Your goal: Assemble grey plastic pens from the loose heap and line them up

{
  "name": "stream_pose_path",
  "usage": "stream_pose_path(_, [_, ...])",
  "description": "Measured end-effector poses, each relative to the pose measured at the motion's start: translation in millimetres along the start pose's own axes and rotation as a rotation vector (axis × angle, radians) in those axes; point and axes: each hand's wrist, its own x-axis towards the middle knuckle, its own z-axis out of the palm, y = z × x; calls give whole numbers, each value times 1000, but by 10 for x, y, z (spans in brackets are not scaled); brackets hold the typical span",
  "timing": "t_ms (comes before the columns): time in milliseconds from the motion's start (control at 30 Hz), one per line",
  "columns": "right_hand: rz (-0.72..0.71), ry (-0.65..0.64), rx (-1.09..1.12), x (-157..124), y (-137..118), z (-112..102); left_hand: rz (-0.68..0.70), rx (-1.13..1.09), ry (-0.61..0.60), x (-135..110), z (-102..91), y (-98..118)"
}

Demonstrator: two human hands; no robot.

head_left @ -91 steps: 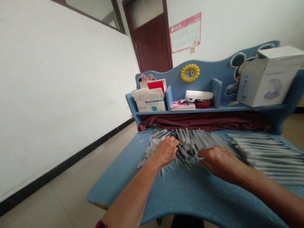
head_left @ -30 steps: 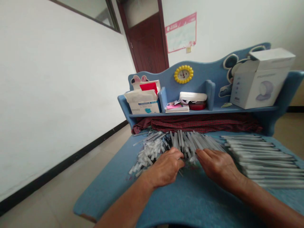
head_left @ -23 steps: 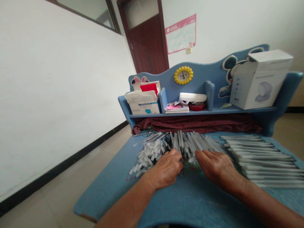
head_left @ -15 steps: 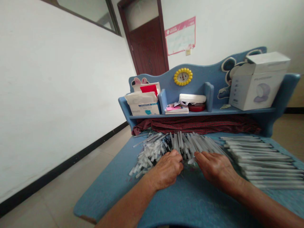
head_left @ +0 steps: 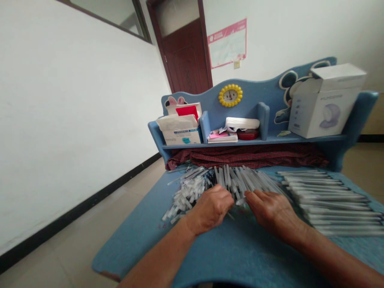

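My left hand (head_left: 213, 210) is closed, thumb and fingers pinched together. A thin pale tip pokes out below its fingers; what they hold is mostly hidden. Close to its right, my right hand (head_left: 268, 210) is closed too, its fingertips at a short clear plastic piece (head_left: 241, 201); its grip is partly hidden. Beyond both hands lie many clear pen barrels (head_left: 255, 180), fanned out on the blue table (head_left: 144, 244). Left of my left hand is a heap of whitish translucent pen caps (head_left: 187, 196). Rows of pens (head_left: 333, 200) lie side by side at the right, slightly blurred.
A blue shelf (head_left: 186, 147) rises at the table's back, holding a mask box (head_left: 183, 137), papers (head_left: 222, 139), a red round tin (head_left: 247, 135) and a large white carton (head_left: 321, 106). Beneath it lies a checked cloth (head_left: 246, 157). A white wall stands left.
My left hand has shifted slightly right and turned, and a thin tip now shows below it. My right hand stays almost in place. The piles look the same.
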Motion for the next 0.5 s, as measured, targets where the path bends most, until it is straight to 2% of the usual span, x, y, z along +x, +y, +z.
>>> stream_pose_path(133, [2,-14,0,-3,5,8,-63,-142,205,9,-80,-3])
stream_pose_path(233, [-2,-19,-5,-6,7,5,-266,-347,430,-4,-153,25])
stream_pose_path(300, [-1,-31,-15,-7,6,-1,-460,-562,574,-5,-210,40])
stream_pose_path(367, [4,-48,-34,-8,3,-6,-626,-866,722,6,-268,39])
stream_pose_path(433, [12,-61,-64,-7,-1,-8,-738,-1164,845,24,-319,18])
stream_pose_path(500, [18,-71,-91,-8,-4,-5,-802,-1339,908,38,-358,-12])
